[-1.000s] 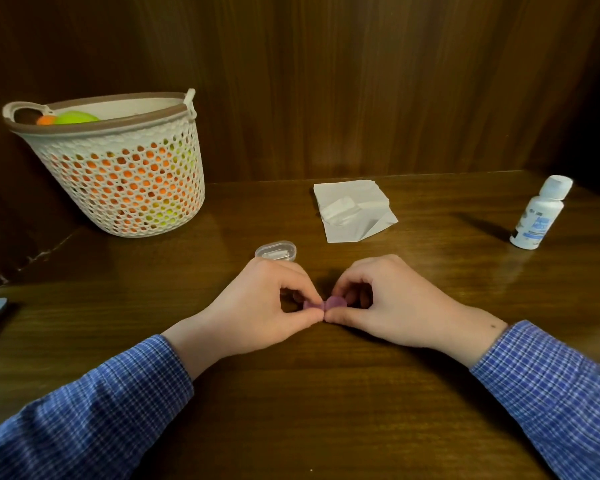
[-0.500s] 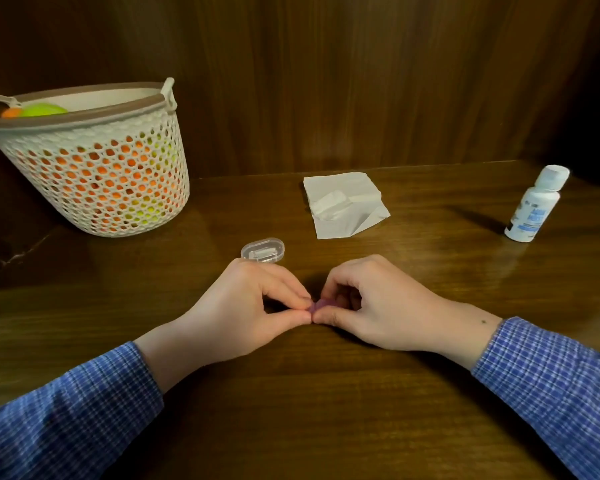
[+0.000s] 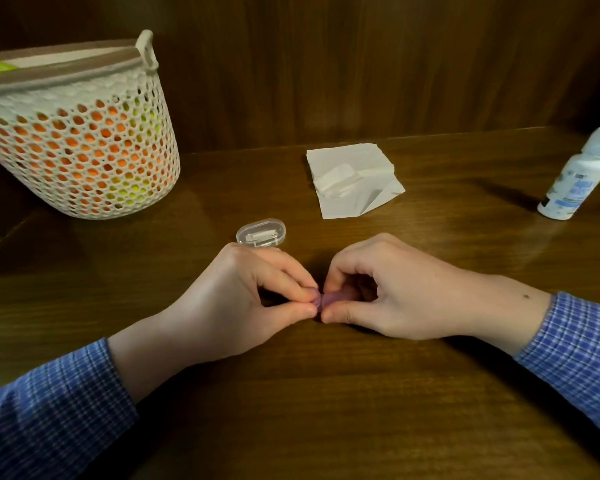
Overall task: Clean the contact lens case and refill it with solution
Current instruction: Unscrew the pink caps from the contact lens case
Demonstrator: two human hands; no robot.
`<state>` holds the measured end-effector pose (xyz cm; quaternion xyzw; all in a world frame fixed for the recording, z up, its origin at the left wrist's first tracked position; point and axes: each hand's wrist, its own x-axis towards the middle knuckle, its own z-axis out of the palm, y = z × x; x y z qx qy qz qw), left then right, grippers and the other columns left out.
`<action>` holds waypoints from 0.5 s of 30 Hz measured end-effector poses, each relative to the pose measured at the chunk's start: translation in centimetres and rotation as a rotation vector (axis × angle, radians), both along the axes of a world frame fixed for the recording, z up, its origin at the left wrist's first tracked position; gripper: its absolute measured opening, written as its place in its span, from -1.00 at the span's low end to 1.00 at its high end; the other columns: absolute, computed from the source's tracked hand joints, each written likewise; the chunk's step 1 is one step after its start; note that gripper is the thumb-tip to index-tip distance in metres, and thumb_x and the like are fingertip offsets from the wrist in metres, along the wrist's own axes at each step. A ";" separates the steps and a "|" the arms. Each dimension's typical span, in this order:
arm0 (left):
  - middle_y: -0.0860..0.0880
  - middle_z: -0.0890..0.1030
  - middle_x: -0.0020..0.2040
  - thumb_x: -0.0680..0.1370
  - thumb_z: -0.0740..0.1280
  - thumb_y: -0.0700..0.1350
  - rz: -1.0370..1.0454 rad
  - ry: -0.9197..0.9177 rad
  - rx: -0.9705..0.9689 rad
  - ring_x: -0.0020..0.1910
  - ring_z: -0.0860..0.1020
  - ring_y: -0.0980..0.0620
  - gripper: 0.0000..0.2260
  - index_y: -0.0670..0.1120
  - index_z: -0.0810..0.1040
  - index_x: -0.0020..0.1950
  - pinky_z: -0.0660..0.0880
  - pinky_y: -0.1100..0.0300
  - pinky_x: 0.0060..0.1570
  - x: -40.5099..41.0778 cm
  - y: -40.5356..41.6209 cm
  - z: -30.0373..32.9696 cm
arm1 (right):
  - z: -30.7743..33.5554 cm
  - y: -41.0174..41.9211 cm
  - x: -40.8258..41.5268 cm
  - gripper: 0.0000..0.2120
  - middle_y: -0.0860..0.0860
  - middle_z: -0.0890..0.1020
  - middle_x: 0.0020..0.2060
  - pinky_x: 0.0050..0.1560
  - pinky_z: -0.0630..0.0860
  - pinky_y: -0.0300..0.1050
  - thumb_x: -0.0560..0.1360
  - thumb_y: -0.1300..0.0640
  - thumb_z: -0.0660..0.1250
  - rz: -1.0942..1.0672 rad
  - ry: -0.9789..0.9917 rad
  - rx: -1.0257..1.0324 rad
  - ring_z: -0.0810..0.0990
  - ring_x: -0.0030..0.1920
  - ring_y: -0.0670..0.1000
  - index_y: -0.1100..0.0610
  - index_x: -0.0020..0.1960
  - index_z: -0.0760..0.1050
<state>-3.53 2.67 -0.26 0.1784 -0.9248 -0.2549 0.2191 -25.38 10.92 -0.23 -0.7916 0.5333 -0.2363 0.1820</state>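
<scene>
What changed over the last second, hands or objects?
Almost nothing. Both the left hand and right hand keep pinching the purple lens case at the same spot on the table. Only the camera drifted. The clear plastic case, tissue, solution bottle and basket stayed put.

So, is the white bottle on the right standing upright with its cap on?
Yes. The bottle stands on its base on the table, white cap on top.

Dim light falls on a glossy wooden table against dark wood panelling
</scene>
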 end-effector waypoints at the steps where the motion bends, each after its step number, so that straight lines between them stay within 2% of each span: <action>1: 0.17 0.73 0.02 0.49 0.52 -0.05 -0.001 0.001 -0.004 0.02 0.68 0.25 -0.86 0.02 0.78 0.04 0.60 0.33 0.03 0.0 -0.1 -0.1 | 0.0 0.0 0.0 -0.78 -0.15 0.67 -0.25 -0.28 0.54 -0.23 0.47 -0.22 0.45 0.000 -0.006 0.005 0.63 -0.18 -0.08 -0.07 -0.11 0.64; 7: 0.14 0.73 -0.03 0.48 0.57 -0.09 0.006 0.031 0.018 -0.02 0.69 0.17 -0.87 -0.02 0.78 0.02 0.64 0.21 0.00 0.0 0.3 0.2 | 0.2 0.8 0.0 -0.76 -0.19 0.65 -0.20 -0.24 0.58 -0.20 0.45 -0.26 0.43 -0.060 -0.015 -0.009 0.62 -0.15 -0.10 -0.12 -0.04 0.66; 12: 0.16 0.70 -0.07 0.49 0.55 0.00 0.061 0.018 -0.004 -0.04 0.68 0.17 -0.88 0.05 0.77 0.00 0.65 0.19 -0.05 0.6 1.5 0.0 | 0.0 2.0 0.2 -0.49 -0.30 0.57 -0.06 -0.10 0.55 -0.37 0.39 -0.38 0.38 -0.152 0.025 -0.063 0.57 0.00 -0.23 -0.15 0.23 0.57; 15: 0.18 0.71 -0.07 0.49 0.54 0.03 0.059 0.001 -0.030 -0.03 0.67 0.19 -0.88 0.06 0.77 -0.01 0.64 0.21 -0.05 0.6 2.3 -0.1 | -0.1 2.6 0.7 -0.55 -0.29 0.59 -0.06 -0.06 0.55 -0.36 0.38 -0.34 0.39 -0.167 -0.017 -0.058 0.58 0.00 -0.22 -0.14 0.17 0.60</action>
